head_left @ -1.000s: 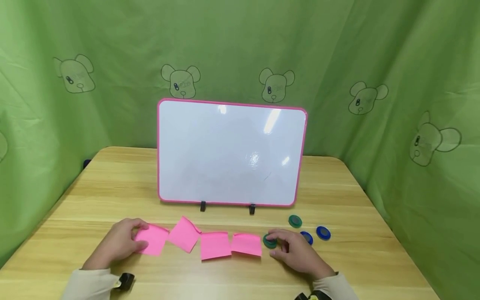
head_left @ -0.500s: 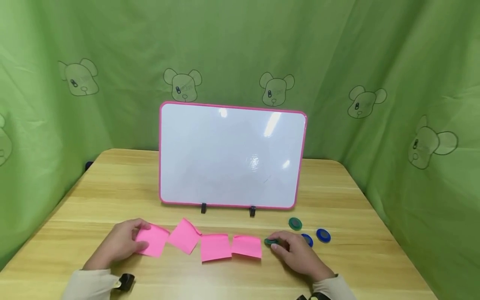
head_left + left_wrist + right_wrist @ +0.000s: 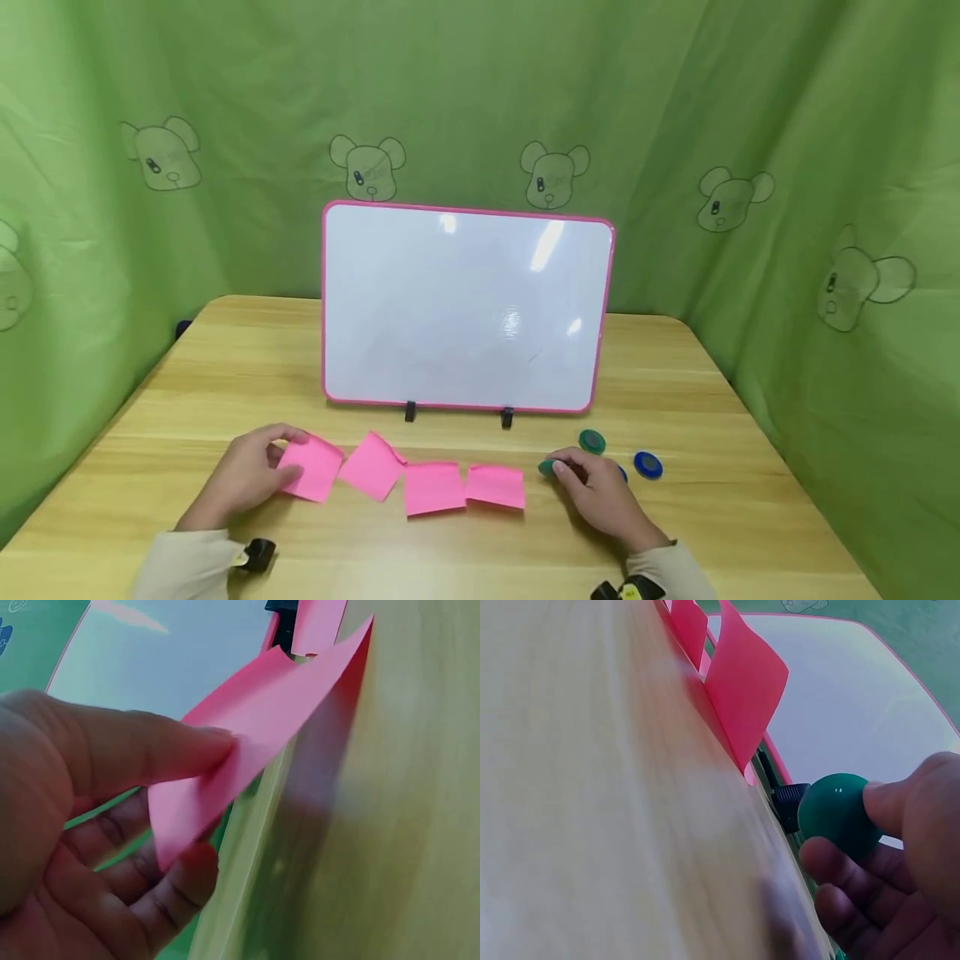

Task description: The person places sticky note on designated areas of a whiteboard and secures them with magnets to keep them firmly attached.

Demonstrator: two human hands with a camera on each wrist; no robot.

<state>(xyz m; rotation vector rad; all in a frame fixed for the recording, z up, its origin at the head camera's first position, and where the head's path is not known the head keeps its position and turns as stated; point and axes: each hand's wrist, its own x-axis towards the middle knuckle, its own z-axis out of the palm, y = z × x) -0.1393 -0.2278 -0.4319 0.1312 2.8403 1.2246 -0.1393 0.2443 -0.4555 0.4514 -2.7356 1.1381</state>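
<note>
I see four pink notes (image 3: pixel 401 482) on the pale wood-grain table (image 3: pixel 225 367). My right hand (image 3: pixel 600 496) holds a dark green magnet (image 3: pixel 546 467); another green one (image 3: pixel 592 442) and a blue one (image 3: pixel 647 465) lie nearby. The whiteboard (image 3: pixel 465 308) is white with a pink frame, the curtain (image 3: pixel 787 125) green with bear outlines.

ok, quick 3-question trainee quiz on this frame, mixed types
1. True or false: the right hand pinches a green magnet.
2. How many pink sticky notes are in the row on the table?
3. The left hand pinches which note? A) leftmost sticky note B) rightmost C) none

Key: 1 true; 2 four; 3 A.
</note>
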